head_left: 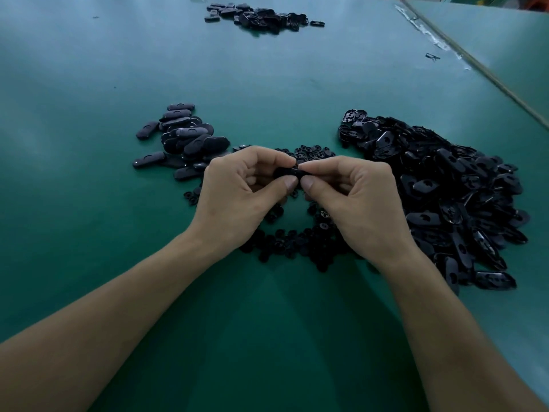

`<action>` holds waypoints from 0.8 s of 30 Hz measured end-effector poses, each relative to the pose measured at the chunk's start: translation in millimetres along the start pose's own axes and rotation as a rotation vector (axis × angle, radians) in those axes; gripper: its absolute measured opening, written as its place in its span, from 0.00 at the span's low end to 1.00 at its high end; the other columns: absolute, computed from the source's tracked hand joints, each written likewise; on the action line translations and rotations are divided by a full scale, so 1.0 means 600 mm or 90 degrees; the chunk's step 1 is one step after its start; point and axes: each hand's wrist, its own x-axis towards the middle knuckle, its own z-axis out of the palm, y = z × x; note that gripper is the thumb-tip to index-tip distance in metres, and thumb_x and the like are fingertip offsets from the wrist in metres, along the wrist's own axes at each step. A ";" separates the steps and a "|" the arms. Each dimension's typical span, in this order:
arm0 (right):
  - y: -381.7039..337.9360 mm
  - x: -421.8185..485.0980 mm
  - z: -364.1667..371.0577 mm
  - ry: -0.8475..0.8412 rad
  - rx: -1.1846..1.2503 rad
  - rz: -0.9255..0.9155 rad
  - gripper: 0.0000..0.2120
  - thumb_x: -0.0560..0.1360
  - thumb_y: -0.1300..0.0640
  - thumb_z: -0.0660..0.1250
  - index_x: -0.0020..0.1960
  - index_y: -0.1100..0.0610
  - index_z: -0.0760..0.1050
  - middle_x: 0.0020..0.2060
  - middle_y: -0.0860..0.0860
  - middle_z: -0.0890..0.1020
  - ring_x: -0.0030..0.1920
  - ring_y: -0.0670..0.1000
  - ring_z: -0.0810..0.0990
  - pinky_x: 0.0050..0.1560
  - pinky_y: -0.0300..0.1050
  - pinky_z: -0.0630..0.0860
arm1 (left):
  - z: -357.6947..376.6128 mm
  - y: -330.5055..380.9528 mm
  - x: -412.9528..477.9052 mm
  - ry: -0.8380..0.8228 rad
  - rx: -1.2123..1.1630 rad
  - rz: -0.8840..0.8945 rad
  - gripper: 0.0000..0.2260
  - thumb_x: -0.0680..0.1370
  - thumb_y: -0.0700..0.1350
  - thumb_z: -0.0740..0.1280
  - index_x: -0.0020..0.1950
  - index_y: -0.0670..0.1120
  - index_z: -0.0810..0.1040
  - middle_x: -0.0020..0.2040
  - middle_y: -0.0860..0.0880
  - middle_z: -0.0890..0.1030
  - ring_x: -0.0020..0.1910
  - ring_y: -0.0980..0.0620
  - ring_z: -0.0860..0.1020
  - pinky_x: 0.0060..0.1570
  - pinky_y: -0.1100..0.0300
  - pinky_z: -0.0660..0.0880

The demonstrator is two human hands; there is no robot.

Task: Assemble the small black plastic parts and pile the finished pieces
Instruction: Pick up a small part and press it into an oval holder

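Note:
My left hand point(237, 194) and my right hand point(356, 200) meet above the table's middle. Between thumbs and forefingers they pinch one small black plastic part point(289, 173), mostly hidden by the fingertips. Under and around the hands lies a scatter of small round black pieces point(297, 245). A large heap of open oval black shells point(445, 188) lies to the right of my right hand. To the left of my left hand sits a smaller pile of closed oval black pieces point(184, 138).
The green table top point(267, 84) stretches far ahead. Another pile of black parts point(261, 16) lies at the far edge. A single stray black bit point(432, 57) rests near a diagonal seam point(475, 60) at the right.

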 end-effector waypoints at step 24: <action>-0.003 -0.006 0.001 0.027 -0.084 -0.019 0.08 0.73 0.62 0.74 0.48 0.50 0.84 0.37 0.45 0.86 0.39 0.44 0.85 0.45 0.45 0.83 | 0.001 -0.006 -0.001 -0.029 -0.022 -0.018 0.12 0.74 0.34 0.74 0.50 0.51 0.83 0.41 0.50 0.87 0.37 0.53 0.85 0.42 0.62 0.81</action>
